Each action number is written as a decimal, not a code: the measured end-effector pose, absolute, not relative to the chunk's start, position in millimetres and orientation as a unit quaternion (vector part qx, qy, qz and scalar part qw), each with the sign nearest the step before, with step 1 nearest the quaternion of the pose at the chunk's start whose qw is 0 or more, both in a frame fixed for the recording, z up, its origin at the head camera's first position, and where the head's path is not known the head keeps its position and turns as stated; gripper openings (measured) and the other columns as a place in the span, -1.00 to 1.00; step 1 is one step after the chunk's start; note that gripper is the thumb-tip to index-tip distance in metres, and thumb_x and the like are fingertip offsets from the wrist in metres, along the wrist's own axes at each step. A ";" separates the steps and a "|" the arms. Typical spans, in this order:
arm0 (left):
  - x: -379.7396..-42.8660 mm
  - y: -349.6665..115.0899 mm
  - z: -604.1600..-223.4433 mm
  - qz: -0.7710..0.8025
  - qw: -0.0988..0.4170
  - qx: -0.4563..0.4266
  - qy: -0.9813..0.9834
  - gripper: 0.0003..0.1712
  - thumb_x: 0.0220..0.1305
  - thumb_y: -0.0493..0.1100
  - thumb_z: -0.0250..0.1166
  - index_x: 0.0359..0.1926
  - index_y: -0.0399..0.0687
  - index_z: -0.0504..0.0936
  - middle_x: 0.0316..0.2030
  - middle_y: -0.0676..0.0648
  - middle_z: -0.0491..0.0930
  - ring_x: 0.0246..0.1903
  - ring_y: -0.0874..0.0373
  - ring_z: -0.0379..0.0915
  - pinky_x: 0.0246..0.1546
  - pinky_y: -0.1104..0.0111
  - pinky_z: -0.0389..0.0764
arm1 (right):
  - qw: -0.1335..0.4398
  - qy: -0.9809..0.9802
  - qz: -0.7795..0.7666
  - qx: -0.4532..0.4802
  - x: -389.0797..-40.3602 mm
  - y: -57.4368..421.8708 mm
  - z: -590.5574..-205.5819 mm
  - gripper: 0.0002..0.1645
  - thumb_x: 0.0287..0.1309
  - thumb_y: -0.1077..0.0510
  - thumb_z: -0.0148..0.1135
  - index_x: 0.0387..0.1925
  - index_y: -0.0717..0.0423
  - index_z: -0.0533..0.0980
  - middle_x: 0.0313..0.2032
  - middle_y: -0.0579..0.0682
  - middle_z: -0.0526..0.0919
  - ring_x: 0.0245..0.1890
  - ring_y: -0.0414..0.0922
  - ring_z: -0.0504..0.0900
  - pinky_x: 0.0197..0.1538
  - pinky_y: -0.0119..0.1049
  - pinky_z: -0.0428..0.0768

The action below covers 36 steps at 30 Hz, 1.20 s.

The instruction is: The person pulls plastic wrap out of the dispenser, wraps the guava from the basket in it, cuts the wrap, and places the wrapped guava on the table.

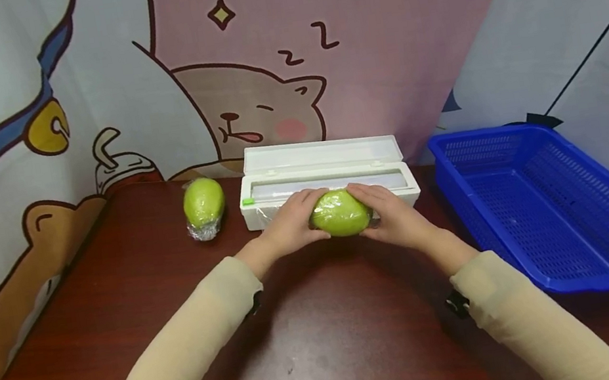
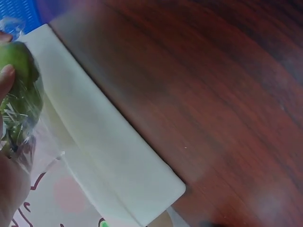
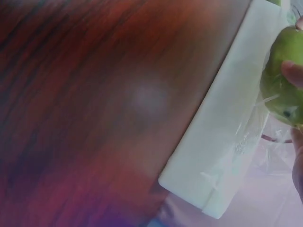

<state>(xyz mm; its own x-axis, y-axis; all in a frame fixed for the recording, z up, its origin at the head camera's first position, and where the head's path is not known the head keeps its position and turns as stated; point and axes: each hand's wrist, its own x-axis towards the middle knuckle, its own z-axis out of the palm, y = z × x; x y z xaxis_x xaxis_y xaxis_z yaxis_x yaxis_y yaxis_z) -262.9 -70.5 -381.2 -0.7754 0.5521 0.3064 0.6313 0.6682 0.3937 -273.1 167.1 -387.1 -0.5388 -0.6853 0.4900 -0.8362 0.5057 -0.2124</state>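
My left hand [image 1: 293, 222] and right hand [image 1: 395, 215] hold an oval green fruit [image 1: 341, 213] between them, one at each end. Clear cling film covers the fruit; in the left wrist view it bunches loosely below the green skin. Just behind the hands is a white cling film dispenser [image 1: 326, 176], its long lid raised and a roll of film inside. A green slider [image 1: 247, 202] sits at its left end. From the right wrist view, strands of film [image 3: 241, 142] hang over the dispenser's front wall beside the fruit [image 3: 284, 80].
Left of the dispenser, a second green fruit [image 1: 203, 202] stands wrapped, its film gathered at the base. A blue plastic basket [image 1: 486, 241] lies along the right side of the dark wooden table [image 1: 317, 347]. Cartoon-printed cloth [image 1: 376, 39] hangs behind.
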 end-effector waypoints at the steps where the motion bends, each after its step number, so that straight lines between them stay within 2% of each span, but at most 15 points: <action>1: -262.8 -70.6 -380.5 -0.250 0.075 -0.320 -0.911 -0.09 -0.06 -0.06 0.49 0.29 -0.18 0.27 0.12 -0.19 0.43 0.14 -0.02 0.36 0.24 0.18 0.35 | 0.169 -0.851 0.228 0.442 -273.9 167.8 -387.5 0.01 -0.39 0.33 0.56 0.22 0.35 0.30 0.17 0.31 0.43 0.14 0.22 0.43 0.20 0.10 0.38; 16: -260.5 -73.5 -385.5 -0.248 0.039 -0.309 -0.917 -0.10 -0.03 -0.04 0.46 0.29 -0.21 0.25 0.17 -0.20 0.43 0.19 -0.05 0.34 0.27 0.18 0.32 | 0.101 -0.881 0.238 0.397 -274.5 165.9 -387.0 -0.02 -0.39 0.25 0.59 0.20 0.32 0.36 0.16 0.27 0.46 0.17 0.19 0.43 0.22 0.06 0.40; 19: -259.8 -73.3 -387.5 -0.229 0.049 -0.310 -0.921 -0.10 -0.04 0.00 0.47 0.27 -0.22 0.28 0.17 -0.19 0.44 0.17 -0.04 0.33 0.26 0.19 0.32 | 0.089 -0.881 0.239 0.399 -275.8 164.6 -387.9 0.00 -0.41 0.24 0.59 0.20 0.32 0.36 0.15 0.27 0.48 0.16 0.18 0.45 0.22 0.05 0.40; 24: -258.4 -70.4 -387.9 -0.193 0.078 -0.297 -0.932 -0.10 -0.13 0.06 0.50 0.22 -0.19 0.37 0.16 -0.19 0.33 0.11 -0.06 0.25 0.21 0.16 0.34 | 0.077 -0.883 0.244 0.393 -277.1 164.8 -389.9 0.00 -0.42 0.23 0.60 0.19 0.32 0.36 0.12 0.27 0.51 0.13 0.17 0.48 0.19 0.04 0.43; 30: -257.5 -70.4 -386.8 -0.184 0.042 -0.292 -0.938 -0.09 -0.05 0.07 0.46 0.27 -0.23 0.31 0.03 -0.18 0.37 0.05 -0.01 0.31 0.16 0.20 0.40 | 0.063 -0.887 0.243 0.387 -276.5 163.0 -390.6 0.00 -0.40 0.21 0.59 0.19 0.33 0.36 0.12 0.26 0.51 0.11 0.16 0.49 0.16 0.03 0.46; 34: -258.8 -72.4 -387.3 -0.204 0.023 -0.283 -0.937 -0.05 -0.04 0.04 0.46 0.30 -0.27 0.25 0.08 -0.20 0.38 0.10 -0.02 0.32 0.20 0.21 0.38 | 0.056 -0.889 0.240 0.385 -276.7 160.6 -388.1 -0.01 -0.42 0.20 0.60 0.18 0.33 0.37 0.10 0.26 0.53 0.10 0.16 0.51 0.17 0.03 0.45; 36: -259.9 -73.7 -388.1 -0.222 0.018 -0.280 -0.934 -0.08 -0.05 0.01 0.47 0.25 -0.28 0.26 0.07 -0.20 0.40 0.10 -0.02 0.33 0.21 0.21 0.37 | 0.046 -0.893 0.246 0.375 -276.9 159.1 -387.0 -0.01 -0.43 0.20 0.60 0.17 0.33 0.37 0.09 0.26 0.54 0.09 0.15 0.52 0.16 0.02 0.46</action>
<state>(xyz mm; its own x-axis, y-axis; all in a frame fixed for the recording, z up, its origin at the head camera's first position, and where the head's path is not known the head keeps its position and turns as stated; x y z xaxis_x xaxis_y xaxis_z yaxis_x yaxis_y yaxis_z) -259.9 -73.7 -388.1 -0.8428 0.5144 0.1587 0.5307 0.7446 0.4048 -276.9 159.1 -387.0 -0.7148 -0.6463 0.2673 -0.6918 0.5975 -0.4054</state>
